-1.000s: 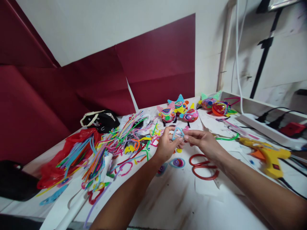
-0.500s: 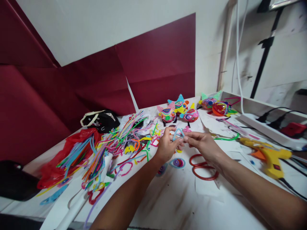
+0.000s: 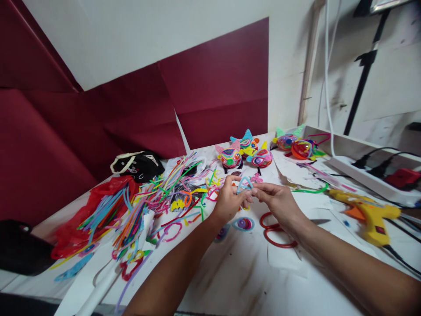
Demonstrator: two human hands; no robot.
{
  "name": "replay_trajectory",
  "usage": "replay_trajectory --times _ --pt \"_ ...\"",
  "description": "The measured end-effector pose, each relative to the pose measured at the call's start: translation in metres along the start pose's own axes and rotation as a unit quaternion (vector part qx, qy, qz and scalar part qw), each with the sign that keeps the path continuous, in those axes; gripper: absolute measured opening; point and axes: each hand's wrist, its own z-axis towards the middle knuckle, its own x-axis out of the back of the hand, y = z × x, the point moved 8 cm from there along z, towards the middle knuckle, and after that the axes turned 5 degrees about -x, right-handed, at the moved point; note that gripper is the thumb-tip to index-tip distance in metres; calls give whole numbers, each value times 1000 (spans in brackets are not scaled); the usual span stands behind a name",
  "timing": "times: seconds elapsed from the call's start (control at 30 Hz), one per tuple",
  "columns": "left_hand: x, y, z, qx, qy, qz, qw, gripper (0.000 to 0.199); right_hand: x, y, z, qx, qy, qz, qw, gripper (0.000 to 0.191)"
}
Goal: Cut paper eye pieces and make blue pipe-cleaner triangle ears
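A light-blue pipe cleaner [image 3: 244, 182], bent into a small triangle, is held up over the middle of the table. My left hand [image 3: 229, 199] pinches it from the left side. From the right, my right hand [image 3: 275, 198] grips its lower right corner between thumb and fingers. Below the hands lies a round coiled eye piece [image 3: 244, 224] in purple and pink with a blue rim; a second one is partly hidden by my left forearm. Red-handled scissors [image 3: 279, 243] rest under my right wrist, which covers part of them.
Many coloured pipe cleaners [image 3: 131, 215] spread over a red plastic bag [image 3: 70, 235] at left. Several decorated animal-faced balls [image 3: 230, 157] stand at the back. A yellow glue gun [image 3: 375, 215] and a white power strip [image 3: 371, 177] are at right. A black bag [image 3: 141, 166] sits behind.
Both hands stay nearly in place on the blue triangle. My right hand and forearm have shifted slightly, and more of the scissors' blade shows now.
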Motion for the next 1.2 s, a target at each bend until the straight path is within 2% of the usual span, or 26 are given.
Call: replay_trajectory --times 0.1,0.2,0.53,0.77,0.97,1.2 --pt "-1 -2 1 1 -1 -18 1000 41 3 -4 -2 34 31 -7 999 23" --pt "-1 -5 1 1 -4 -33 999 39 2 -5 -4 46 35 -7 998 21" --pt "-6 -4 -1 26 -9 -86 996 42 3 1 -7 30 49 38 998 26" --pt "-5 -1 1 19 -34 -54 998 28 4 1 -4 37 48 27 998 27" --pt "6 -1 4 36 -8 -46 998 30 15 0 -1 31 95 8 995 30" --pt "11 -1 5 48 12 -41 998 24 16 -2 0 23 93 11 995 29"
